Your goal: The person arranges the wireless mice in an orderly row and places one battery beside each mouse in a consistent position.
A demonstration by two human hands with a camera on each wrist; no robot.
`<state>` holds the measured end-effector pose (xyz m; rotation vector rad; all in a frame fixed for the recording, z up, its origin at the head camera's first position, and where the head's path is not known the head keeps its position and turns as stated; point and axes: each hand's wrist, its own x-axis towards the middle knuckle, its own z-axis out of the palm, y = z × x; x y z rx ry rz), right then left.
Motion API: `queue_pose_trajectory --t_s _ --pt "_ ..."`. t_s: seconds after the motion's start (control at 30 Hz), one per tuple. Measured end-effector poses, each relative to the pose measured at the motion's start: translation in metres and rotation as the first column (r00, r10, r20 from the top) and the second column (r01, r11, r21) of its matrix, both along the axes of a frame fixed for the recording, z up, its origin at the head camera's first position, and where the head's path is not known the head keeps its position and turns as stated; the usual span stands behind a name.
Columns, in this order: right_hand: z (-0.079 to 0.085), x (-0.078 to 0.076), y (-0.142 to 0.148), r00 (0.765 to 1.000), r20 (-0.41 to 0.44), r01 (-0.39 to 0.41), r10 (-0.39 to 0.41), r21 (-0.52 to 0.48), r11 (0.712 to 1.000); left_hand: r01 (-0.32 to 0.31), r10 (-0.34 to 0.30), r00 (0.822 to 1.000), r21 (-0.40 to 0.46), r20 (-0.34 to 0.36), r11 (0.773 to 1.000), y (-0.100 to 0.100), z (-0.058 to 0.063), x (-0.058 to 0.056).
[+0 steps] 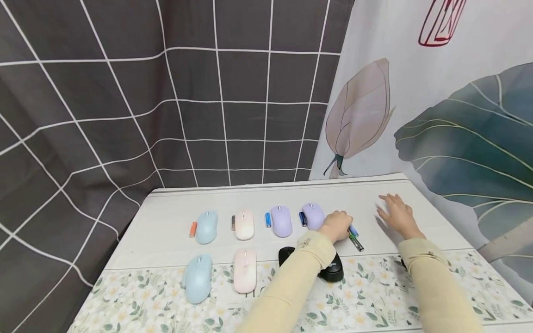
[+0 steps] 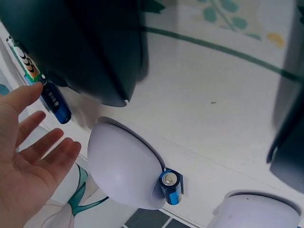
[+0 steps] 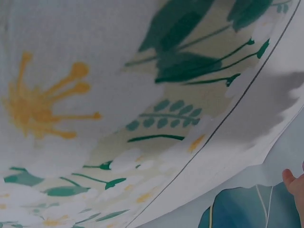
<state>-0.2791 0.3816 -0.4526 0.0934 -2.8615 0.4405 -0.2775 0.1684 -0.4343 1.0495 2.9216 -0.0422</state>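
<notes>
My left hand (image 1: 338,225) reaches over the right end of the back row of mice. In the left wrist view its fingers spread loosely, thumb tip right at a green battery (image 2: 23,59) and a blue battery (image 2: 57,104) lying side by side. A purple mouse (image 1: 313,216) sits just left of this hand, a dark blue battery (image 1: 303,218) along its left side. My right hand (image 1: 397,213) hovers over the table's right side, fingers spread and holding nothing. Only its fingertips show at the right wrist view's edge.
Leftward in the back row are another purple mouse (image 1: 281,221), a pink mouse (image 1: 244,225) and a blue mouse (image 1: 207,227), each beside a battery. Blue (image 1: 198,279), pink (image 1: 245,271) and black mice (image 1: 332,270) lie on the floral cloth (image 1: 145,300), partly behind my left sleeve.
</notes>
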Motion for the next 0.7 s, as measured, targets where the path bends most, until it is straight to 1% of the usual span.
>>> queue_pose_trajectory --t_s 0.13,0.17,0.27,0.37,0.4,0.53,0.7 --pt "0.001 -0.001 -0.001 1.0 -0.012 -0.002 0.002 0.002 1.0 -0.016 0.016 0.999 0.0 0.028 1.0 0.003 -0.005 -0.004" --pt "0.002 -0.002 -0.001 1.0 -0.01 -0.001 0.001 0.0 1.0 -0.013 0.012 1.0 0.022 0.025 1.0 0.004 -0.007 -0.005" --pt "0.003 -0.004 -0.003 1.0 0.002 -0.001 0.001 0.003 1.0 -0.017 0.016 0.999 0.034 0.038 0.999 0.005 -0.01 -0.005" --pt "0.005 -0.008 -0.007 1.0 0.001 -0.007 0.007 0.015 1.0 -0.017 0.016 1.0 0.053 0.024 0.998 0.004 -0.009 -0.003" --pt "0.006 -0.008 -0.008 1.0 0.0 -0.009 0.009 0.016 1.0 -0.02 0.019 0.999 0.043 0.026 0.999 0.003 -0.008 -0.002" --pt "0.01 -0.011 -0.012 1.0 0.003 -0.022 0.022 0.026 0.999 -0.004 0.004 1.0 0.078 0.004 0.997 0.0 -0.006 -0.001" --pt "0.015 -0.011 -0.013 1.0 0.003 -0.023 0.023 0.038 0.999 0.008 -0.006 1.0 0.11 -0.016 0.994 -0.003 -0.006 -0.005"
